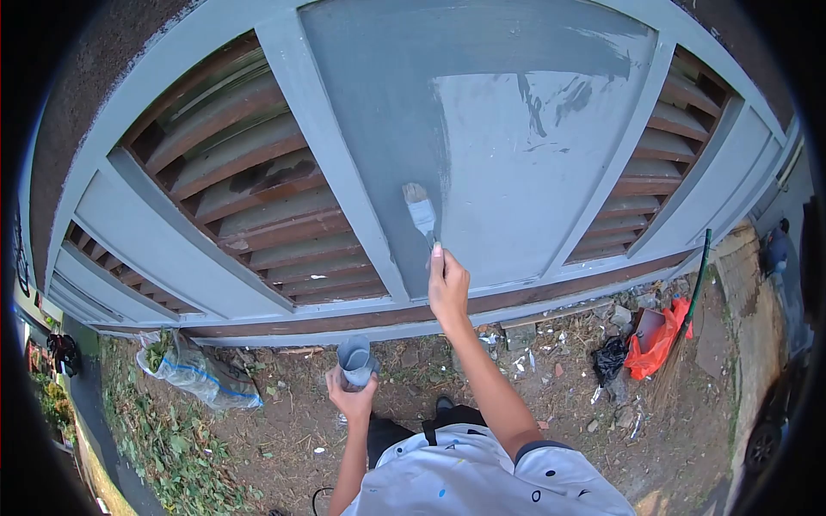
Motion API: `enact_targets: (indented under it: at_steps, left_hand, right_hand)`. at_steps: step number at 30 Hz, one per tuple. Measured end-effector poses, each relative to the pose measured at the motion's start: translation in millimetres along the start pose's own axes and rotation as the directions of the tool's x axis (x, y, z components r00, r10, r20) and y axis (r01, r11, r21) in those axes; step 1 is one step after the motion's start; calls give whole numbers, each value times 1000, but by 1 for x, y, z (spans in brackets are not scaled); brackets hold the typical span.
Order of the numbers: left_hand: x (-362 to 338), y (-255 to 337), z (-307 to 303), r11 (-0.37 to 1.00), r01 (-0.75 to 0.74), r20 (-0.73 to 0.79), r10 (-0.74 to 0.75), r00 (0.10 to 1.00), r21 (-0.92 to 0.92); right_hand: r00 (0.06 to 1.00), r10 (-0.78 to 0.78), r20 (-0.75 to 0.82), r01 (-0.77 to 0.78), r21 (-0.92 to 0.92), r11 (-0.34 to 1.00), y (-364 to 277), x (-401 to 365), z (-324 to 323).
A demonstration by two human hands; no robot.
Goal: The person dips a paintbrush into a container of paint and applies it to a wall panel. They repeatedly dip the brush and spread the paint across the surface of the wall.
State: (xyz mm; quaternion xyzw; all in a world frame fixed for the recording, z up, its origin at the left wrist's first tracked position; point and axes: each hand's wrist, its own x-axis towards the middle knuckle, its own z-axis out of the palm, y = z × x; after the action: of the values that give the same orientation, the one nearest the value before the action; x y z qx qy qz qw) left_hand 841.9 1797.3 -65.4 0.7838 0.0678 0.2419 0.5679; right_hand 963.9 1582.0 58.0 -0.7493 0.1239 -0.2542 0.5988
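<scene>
The two-toned grey panel stands above littered ground.

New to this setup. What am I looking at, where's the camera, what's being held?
No robot here: one person works bare-handed. The single picture comes from a camera worn on their head, looking forward and down. The right hand has a paintbrush in its grip, at a blue-grey panel; whether the bristles touch isn't clear. The panel is darker at left and top, paler elsewhere, with dark streaks at upper right. The left hand holds a grey cup. On the ground lie a clear bag, a black bag and an orange-red bag.
</scene>
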Motion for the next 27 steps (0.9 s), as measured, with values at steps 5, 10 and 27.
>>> enact_targets:
  at_steps: [5, 10, 27]
  left_hand:
    - [0, 7, 5, 999, -35, 3, 35, 999, 21]
    - [-2, 14, 2, 999, 18, -25, -19, 1000, -33]
    - [-3, -4, 1, 994, -74, -22, 76, 997, 80]
  right_hand:
    - [997, -75, 32, 75, 5, 997, -57, 29, 25]
    - [994, 109, 21, -108, -61, 992, 23, -1, 47]
    - [998, 52, -40, -53, -20, 998, -32, 38, -12]
